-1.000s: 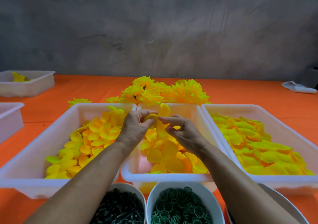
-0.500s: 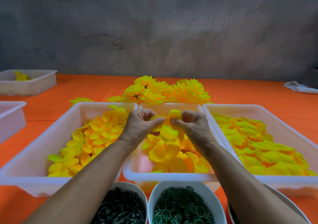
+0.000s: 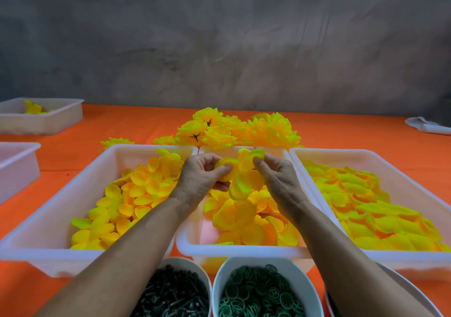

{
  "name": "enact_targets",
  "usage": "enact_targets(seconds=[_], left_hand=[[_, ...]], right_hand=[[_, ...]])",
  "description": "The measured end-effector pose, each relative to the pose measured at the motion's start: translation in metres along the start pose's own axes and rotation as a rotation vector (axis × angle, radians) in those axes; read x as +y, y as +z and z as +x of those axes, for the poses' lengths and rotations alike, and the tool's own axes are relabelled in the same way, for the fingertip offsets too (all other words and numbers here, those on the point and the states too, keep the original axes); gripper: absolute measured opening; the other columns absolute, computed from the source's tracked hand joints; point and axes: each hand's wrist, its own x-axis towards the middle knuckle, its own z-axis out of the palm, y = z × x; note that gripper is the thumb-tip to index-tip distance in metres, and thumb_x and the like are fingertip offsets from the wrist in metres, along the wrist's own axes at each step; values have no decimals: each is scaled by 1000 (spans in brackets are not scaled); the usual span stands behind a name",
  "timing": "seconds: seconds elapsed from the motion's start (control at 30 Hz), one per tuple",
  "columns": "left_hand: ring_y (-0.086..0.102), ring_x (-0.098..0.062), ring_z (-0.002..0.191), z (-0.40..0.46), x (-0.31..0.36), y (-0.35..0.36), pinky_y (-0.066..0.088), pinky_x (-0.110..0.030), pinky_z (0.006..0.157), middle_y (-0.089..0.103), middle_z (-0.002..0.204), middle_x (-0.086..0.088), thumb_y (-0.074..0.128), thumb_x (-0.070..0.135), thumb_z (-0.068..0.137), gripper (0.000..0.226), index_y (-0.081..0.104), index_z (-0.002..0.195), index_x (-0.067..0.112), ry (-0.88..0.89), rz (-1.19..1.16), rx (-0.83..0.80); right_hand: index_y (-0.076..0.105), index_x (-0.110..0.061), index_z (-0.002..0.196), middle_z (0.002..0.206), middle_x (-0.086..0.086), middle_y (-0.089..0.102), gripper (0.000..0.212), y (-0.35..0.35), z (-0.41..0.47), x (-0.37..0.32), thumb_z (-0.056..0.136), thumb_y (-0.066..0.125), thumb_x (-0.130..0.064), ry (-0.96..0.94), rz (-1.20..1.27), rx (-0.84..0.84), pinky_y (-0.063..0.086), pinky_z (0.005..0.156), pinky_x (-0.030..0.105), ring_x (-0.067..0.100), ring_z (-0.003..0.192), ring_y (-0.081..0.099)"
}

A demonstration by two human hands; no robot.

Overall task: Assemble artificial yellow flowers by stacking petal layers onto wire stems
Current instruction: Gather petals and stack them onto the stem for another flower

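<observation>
Yellow petal layer [image 3: 240, 173]: a floppy fabric piece with several rounded lobes, held in the air between both hands, above the far half of the middle tray [image 3: 240, 248].
Left hand [image 3: 200, 177]: fingers and thumb curled, one lobe at the left of the layer is pinched.
Right hand [image 3: 278, 177]: fingers curled, the upper right lobe is pinched at the fingertips.
Step in hand: judged to be the separating or spreading of one petal layer picked from the middle tray, before it is threaded; no wire stem can be made out in either hand.
Next move: a centre hole would have to be found and lined up with a stem; a light grip is called for, since the fabric bends easily.
Other petal stock: loose yellow petals are heaped in the left tray [image 3: 48, 221] and the right tray [image 3: 390, 165], flanking the hands.
Small parts: dark green pieces are held in the near left bowl [image 3: 197, 271], green rings in the near middle bowl [image 3: 292, 271], just below the wrists.
Finished flowers [image 3: 234, 131]: piled on the orange tabletop [image 3: 136, 126] just beyond the trays.
</observation>
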Motion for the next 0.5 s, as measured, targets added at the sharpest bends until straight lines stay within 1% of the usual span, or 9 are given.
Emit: enact_targets(seconds=[0.07,0.1,0.17,0.23,0.3,0.37,0.43,0.5], left_hand=[[63,-10,47,0,0,0,51,-20,45,67,55,1,66,-1,81,8,63,80,6,-1,-16,-16],[63,-10,47,0,0,-1,51,-20,45,68,55,1,67,-2,80,8,63,80,5,0,-22,-22],[63,-10,47,0,0,-1,51,-20,46,68,57,1,68,-3,79,11,63,84,5,-3,-42,-25],[63,-11,47,0,1,-1,52,-21,45,70,61,1,69,-3,78,19,63,94,5,-4,-58,-28],[64,-13,52,0,2,-1,53,-24,46,71,68,0,69,1,78,26,65,102,7,4,-57,-48],[64,-13,55,0,2,-1,54,-25,48,71,69,-1,69,3,76,23,66,99,8,8,-65,-60],[63,-11,50,-1,2,0,52,-23,45,70,62,1,69,-1,76,19,66,94,2,-3,-77,-47],[61,-10,45,-1,1,0,51,-21,44,68,56,1,68,-5,76,14,65,87,3,-8,-69,-38]], right_hand=[[61,-17,118,126,-6,55,26,-1,2,2,94,52,-12,20,14,3,48,92,29,10,115,53],[62,-16,118,125,-9,55,26,-1,2,2,94,53,-11,23,27,11,48,92,32,13,118,52],[65,-20,110,114,-10,63,22,-1,2,2,92,55,-11,24,78,43,51,85,31,17,110,57],[67,-16,107,101,0,69,20,-1,2,1,91,57,-12,35,108,83,51,82,37,21,98,60],[67,-10,108,98,8,69,21,-2,3,1,89,59,-12,52,132,124,49,84,40,23,94,60],[68,-12,106,97,7,69,20,-4,4,1,88,60,-14,77,151,151,49,82,39,24,95,62],[69,-13,102,93,4,69,17,-6,4,1,89,60,-17,101,182,143,52,73,34,20,88,64],[69,-14,98,90,3,69,14,-7,3,1,89,60,-18,114,195,146,53,67,28,15,82,64]])
